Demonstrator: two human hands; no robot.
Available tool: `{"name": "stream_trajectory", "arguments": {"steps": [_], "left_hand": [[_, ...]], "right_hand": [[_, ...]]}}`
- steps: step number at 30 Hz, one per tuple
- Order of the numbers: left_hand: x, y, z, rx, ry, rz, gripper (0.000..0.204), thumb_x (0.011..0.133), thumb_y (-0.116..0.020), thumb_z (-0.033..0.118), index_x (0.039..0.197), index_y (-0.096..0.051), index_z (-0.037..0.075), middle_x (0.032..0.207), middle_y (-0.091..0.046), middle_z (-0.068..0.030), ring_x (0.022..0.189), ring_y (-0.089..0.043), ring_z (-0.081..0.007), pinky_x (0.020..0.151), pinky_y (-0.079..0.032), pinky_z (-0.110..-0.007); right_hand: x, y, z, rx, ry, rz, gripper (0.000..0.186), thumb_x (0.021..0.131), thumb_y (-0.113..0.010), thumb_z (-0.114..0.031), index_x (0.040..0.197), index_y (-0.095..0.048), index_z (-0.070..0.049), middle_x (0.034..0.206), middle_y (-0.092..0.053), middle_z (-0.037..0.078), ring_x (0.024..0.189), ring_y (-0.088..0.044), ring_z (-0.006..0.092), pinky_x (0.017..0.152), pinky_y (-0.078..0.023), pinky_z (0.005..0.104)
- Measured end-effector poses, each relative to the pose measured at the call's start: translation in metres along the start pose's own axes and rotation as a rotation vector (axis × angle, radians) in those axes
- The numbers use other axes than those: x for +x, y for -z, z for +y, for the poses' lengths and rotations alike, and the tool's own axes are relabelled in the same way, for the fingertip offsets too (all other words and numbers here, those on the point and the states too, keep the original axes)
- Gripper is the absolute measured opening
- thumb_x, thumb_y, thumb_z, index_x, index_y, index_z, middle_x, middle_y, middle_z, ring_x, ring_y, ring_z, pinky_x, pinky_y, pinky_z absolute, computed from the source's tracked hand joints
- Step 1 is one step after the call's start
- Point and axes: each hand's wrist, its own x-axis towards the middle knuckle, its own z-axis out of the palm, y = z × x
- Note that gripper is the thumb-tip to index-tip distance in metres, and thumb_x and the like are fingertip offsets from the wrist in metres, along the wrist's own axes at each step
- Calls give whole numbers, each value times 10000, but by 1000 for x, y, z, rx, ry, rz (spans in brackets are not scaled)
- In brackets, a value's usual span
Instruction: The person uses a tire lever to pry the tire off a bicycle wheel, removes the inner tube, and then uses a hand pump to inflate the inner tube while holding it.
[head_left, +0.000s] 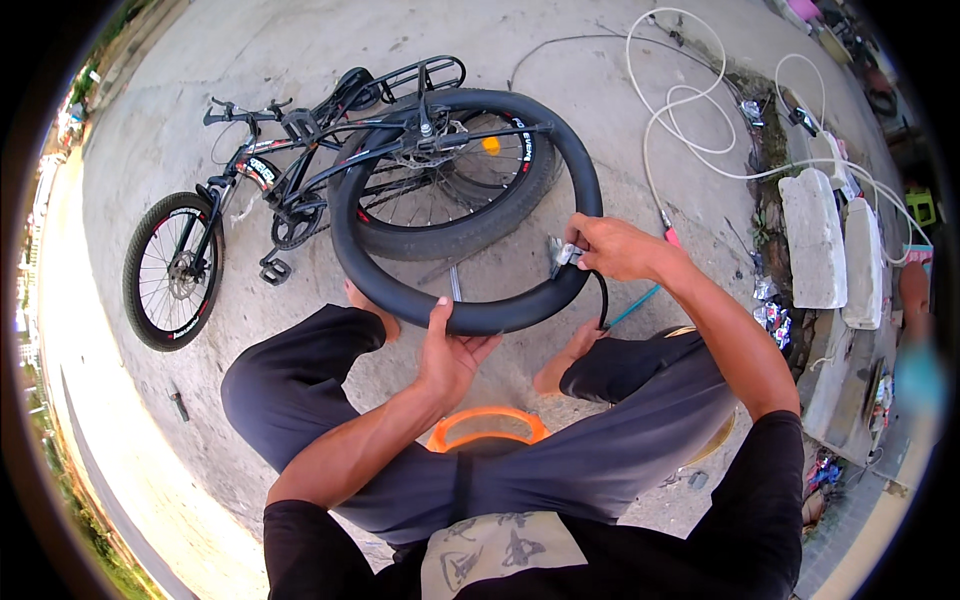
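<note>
Head camera looks down at me sitting on the concrete ground (250,60) with my knees apart. I hold a fat black inner tube (590,180) up in front of me, like a big ring. My left hand (450,350) grips the bottom of the ring. The thumb sits on the near side and the other fingers curl under it, so the rubber is squeezed between them. My right hand (610,248) is at the right side of the ring, a bit higher. Its fingers are pressed together around a small shiny metal piece (560,255) that touches the tube. A thin black hose (601,295) hangs down just beside that hand. Behind the ring lies a black bicycle (290,170) on its side. White hose (690,100) loops on the ground off to the right.
</note>
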Motion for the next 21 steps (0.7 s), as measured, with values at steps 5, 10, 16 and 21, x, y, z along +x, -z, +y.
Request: {"name": "stream_trajectory", "arguments": {"steps": [5,10,16,21], "left_hand": [[-34,-15,-15,390,433,-22,529,967,-569,498,1111,-569,-11,1148,-657,-176,1071,-645,-270,958,-501,-386],[-48,-45,0,1493,-774,-624,246,959,-665,187,1083,-570,-4,1172,-632,-162,1018,-618,-227,889,-504,-346],[16,-58,32,1138,-560,-255,291,918,-694,120,1154,-589,-14,1155,-640,-119,999,-632,-261,848,-504,-377],[21,-82,35,1654,-297,-328,483,999,-528,405,1055,-638,-63,852,-655,-289,906,-632,-464,804,-471,-508]], "right_hand": [[-12,-13,-22,25,76,53,270,894,-635,-35,1152,-565,6,1034,-645,192,1009,-621,385,873,-482,451],[-16,-12,-38,17,157,87,393,900,-588,26,1277,-595,-85,1110,-594,155,986,-603,358,858,-471,439],[-11,-13,-38,119,299,222,359,904,-578,30,1258,-599,-25,1022,-586,162,955,-599,362,811,-469,444],[-12,-12,-40,-150,440,240,365,839,-591,65,1197,-612,-1,1009,-578,142,982,-607,345,819,-498,438]]}}
